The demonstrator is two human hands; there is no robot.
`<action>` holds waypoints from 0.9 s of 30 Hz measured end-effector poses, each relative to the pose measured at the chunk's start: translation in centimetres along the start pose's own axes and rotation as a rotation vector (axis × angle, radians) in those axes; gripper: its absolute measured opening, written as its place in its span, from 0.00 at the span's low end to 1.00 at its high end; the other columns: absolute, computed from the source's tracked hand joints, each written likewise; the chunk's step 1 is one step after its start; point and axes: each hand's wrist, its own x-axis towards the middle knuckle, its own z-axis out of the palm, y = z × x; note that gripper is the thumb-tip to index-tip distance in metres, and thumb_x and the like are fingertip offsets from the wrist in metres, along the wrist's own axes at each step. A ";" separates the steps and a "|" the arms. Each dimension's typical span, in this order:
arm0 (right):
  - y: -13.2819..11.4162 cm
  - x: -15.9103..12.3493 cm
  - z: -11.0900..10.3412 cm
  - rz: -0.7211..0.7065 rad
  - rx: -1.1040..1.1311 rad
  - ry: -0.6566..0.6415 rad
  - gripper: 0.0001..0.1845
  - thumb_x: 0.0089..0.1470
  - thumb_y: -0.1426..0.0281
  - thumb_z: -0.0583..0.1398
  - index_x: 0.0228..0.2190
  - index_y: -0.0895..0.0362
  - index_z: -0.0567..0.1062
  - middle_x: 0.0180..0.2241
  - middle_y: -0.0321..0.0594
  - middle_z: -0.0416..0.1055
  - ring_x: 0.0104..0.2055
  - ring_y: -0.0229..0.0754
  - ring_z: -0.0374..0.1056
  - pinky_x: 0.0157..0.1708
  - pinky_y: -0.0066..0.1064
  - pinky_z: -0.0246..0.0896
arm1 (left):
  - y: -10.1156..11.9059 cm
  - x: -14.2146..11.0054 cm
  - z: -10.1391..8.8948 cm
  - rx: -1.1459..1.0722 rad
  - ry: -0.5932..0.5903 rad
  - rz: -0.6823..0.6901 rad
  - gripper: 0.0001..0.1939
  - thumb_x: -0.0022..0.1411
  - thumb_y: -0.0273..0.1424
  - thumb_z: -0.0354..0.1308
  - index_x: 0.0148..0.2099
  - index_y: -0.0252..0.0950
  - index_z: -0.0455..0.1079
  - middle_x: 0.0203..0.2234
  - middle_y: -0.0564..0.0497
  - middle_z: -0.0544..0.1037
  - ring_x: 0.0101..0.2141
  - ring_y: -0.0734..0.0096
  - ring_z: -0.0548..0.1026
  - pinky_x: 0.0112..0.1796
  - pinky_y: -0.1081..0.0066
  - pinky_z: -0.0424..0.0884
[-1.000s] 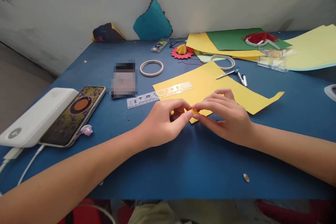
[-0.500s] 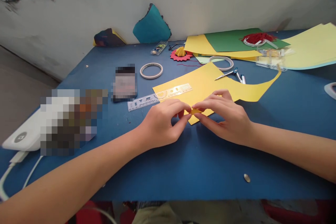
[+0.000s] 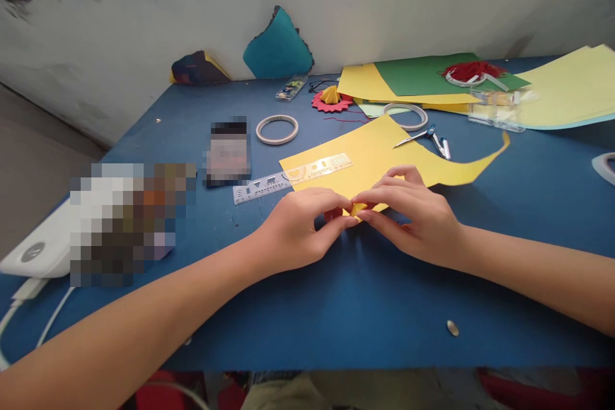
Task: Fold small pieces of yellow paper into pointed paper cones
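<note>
Between the fingertips of both hands is a small folded piece of yellow paper [image 3: 358,209], partly covered by the fingers. My left hand [image 3: 307,221] pinches it from the left, thumb below and fingers above. On its other side my right hand [image 3: 410,214] pinches it with thumb and index finger. Beneath and behind the hands lies a large yellow paper sheet [image 3: 372,154], its right end a curling strip. A clear plastic ruler [image 3: 293,178] rests across the sheet's left edge. Scissors [image 3: 425,134] lie just past the sheet, to the right.
On the blue table [image 3: 298,314] are a tape roll [image 3: 277,130], a second tape roll [image 3: 406,116] and a red-and-yellow paper flower [image 3: 331,100]. Green paper [image 3: 423,73] and red thread [image 3: 473,72] lie at the back. A white device with cables [image 3: 43,246] is at left.
The folded yellow paper has turned slightly between my fingertips and shows more of its folds. The left thumb has shifted a little to the right. The curled strip has dipped slightly.
</note>
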 end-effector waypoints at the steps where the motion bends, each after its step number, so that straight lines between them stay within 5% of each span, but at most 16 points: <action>1: 0.0 0.0 0.0 -0.001 0.003 -0.004 0.04 0.58 0.72 0.56 0.37 0.53 0.68 0.26 0.32 0.74 0.27 0.35 0.67 0.42 0.36 0.56 | 0.0 0.0 0.0 -0.010 -0.001 -0.008 0.03 0.59 0.26 0.57 0.36 0.36 0.71 0.24 0.56 0.74 0.22 0.80 0.66 0.25 0.77 0.62; 27: 0.4 -0.3 0.4 -0.078 0.014 -0.017 0.10 0.56 0.77 0.58 0.41 0.56 0.70 0.28 0.36 0.75 0.28 0.33 0.70 0.42 0.37 0.60 | -0.2 -0.5 0.9 0.179 0.059 0.081 0.07 0.61 0.27 0.52 0.37 0.32 0.71 0.26 0.50 0.75 0.28 0.72 0.71 0.31 0.71 0.68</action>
